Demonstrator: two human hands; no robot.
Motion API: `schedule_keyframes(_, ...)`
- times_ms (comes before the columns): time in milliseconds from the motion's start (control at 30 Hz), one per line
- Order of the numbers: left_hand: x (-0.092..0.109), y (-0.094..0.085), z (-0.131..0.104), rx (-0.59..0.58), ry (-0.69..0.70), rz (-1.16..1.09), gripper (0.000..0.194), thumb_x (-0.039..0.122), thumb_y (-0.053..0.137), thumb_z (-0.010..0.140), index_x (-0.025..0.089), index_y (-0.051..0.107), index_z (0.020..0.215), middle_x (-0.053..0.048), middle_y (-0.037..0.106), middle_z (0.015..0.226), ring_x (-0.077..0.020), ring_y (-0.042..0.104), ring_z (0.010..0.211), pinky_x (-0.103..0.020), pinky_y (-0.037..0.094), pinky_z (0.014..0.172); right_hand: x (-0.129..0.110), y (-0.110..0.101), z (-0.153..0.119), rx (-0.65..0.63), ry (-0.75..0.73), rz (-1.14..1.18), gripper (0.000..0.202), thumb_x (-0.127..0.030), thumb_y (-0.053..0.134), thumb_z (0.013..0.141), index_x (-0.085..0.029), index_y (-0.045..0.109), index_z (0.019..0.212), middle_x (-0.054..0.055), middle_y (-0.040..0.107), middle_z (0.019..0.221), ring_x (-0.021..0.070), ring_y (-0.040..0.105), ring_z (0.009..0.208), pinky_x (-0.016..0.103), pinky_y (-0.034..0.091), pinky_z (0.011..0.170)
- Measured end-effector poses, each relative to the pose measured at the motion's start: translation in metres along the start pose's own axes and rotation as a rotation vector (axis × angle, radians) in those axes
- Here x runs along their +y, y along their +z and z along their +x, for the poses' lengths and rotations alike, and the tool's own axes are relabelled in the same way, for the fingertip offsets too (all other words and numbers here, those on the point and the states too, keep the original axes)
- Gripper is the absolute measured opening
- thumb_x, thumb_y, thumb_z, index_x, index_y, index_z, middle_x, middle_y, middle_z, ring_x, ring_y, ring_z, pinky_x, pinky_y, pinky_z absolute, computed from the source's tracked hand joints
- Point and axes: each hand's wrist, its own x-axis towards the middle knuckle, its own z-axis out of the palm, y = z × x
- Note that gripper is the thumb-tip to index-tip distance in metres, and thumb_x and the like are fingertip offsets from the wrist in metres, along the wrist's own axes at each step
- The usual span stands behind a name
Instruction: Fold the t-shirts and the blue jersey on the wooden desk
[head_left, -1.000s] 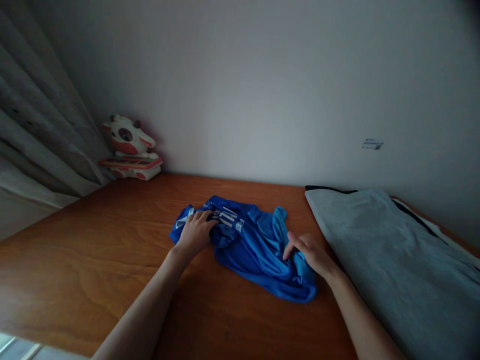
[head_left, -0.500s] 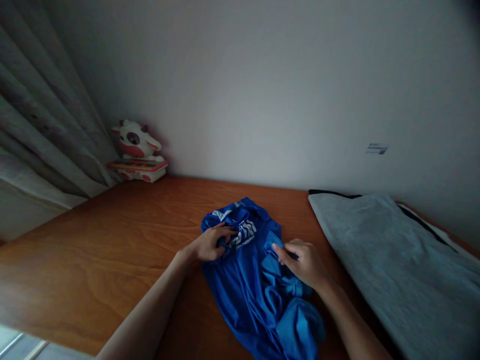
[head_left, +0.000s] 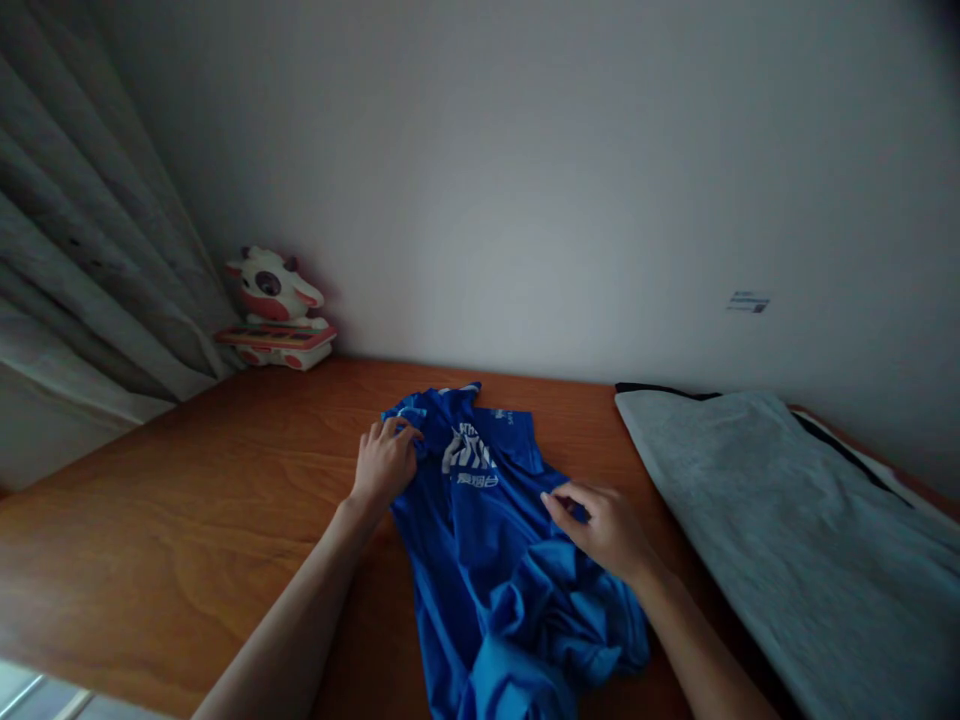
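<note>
A blue sports shirt (head_left: 480, 530) with white lettering on its chest lies on the wooden tabletop, its collar toward the wall. The upper part is spread out, while the lower right part is bunched up, with lighter blue cloth showing. My left hand (head_left: 386, 462) is closed on cloth at the shirt's left shoulder, fingers curled over it. At the right side edge, below the short sleeve, my right hand (head_left: 598, 520) pinches the fabric between thumb and forefinger. Its other fingers are bent into the palm.
A grey cloth (head_left: 780, 500) with dark edging lies flat at the right. On the far left corner sits a toy cow with a keyboard (head_left: 276, 310), beside a pale curtain (head_left: 82, 230). A wall (head_left: 510, 180) with a small label (head_left: 748, 302) stands behind the tabletop (head_left: 195, 500).
The shirt's top has been spread wider, so the right sleeve and lettering now show. My left hand moved left to the shoulder; my right hand stayed nearly in place.
</note>
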Motion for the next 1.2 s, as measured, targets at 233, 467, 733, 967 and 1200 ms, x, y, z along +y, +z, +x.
schedule_keyframes(233, 0.029, 0.012, -0.017, -0.263, 0.275, -0.143, 0.063, 0.064, 0.048, 0.097, 0.016, 0.065, 0.133, -0.018, 0.064, 0.14, -0.0339, 0.058, 0.132, -0.049, 0.045, 0.112, 0.002, 0.003, -0.001, -0.133, 0.06, 0.009, 0.028, -0.047, 0.061, 0.095, -0.028, 0.078, 0.106, 0.006, 0.079, 0.113, 0.0267, 0.074, 0.106, 0.041, 0.054, 0.097)
schedule_keyframes(467, 0.017, 0.007, -0.012, -0.464, 0.468, -0.272, 0.071, 0.068, 0.05, 0.095, 0.024, 0.051, 0.151, -0.015, 0.042, 0.161, -0.0325, 0.036, 0.151, -0.054, 0.031, 0.123, -0.002, 0.001, 0.001, -0.049, 0.028, 0.018, 0.034, -0.049, 0.053, 0.1, -0.027, 0.076, 0.11, 0.007, 0.079, 0.11, 0.0244, 0.073, 0.106, 0.038, 0.053, 0.097)
schedule_keyframes(733, -0.009, 0.014, -0.006, -0.328, 0.308, -0.142, 0.074, 0.069, 0.062, 0.087, 0.022, 0.058, 0.144, -0.016, 0.044, 0.16, -0.0392, 0.028, 0.153, -0.062, 0.024, 0.123, 0.043, 0.02, -0.015, -0.034, 0.296, -0.338, 0.055, -0.056, 0.046, 0.1, -0.02, 0.062, 0.137, 0.018, 0.062, 0.141, 0.035, 0.057, 0.133, 0.058, 0.043, 0.109)
schedule_keyframes(967, -0.02, 0.001, 0.001, -0.069, -0.024, 0.032, 0.034, 0.028, 0.054, 0.096, 0.018, 0.068, 0.125, -0.018, 0.061, 0.139, -0.0363, 0.058, 0.129, -0.052, 0.048, 0.107, 0.058, 0.017, -0.016, 0.12, 0.385, -0.555, 0.044, -0.047, 0.052, 0.096, -0.02, 0.067, 0.127, 0.02, 0.06, 0.142, 0.0376, 0.056, 0.13, 0.063, 0.04, 0.104)
schedule_keyframes(1200, 0.015, 0.008, -0.011, -0.31, 0.258, -0.162, 0.071, 0.072, 0.059, 0.087, 0.021, 0.063, 0.136, -0.014, 0.063, 0.142, -0.035, 0.059, 0.131, -0.051, 0.045, 0.112, 0.051, 0.018, -0.017, -0.048, 0.349, -0.431, 0.069, -0.069, 0.059, 0.088, -0.022, 0.062, 0.137, 0.02, 0.057, 0.146, 0.0394, 0.05, 0.138, 0.06, 0.039, 0.107)
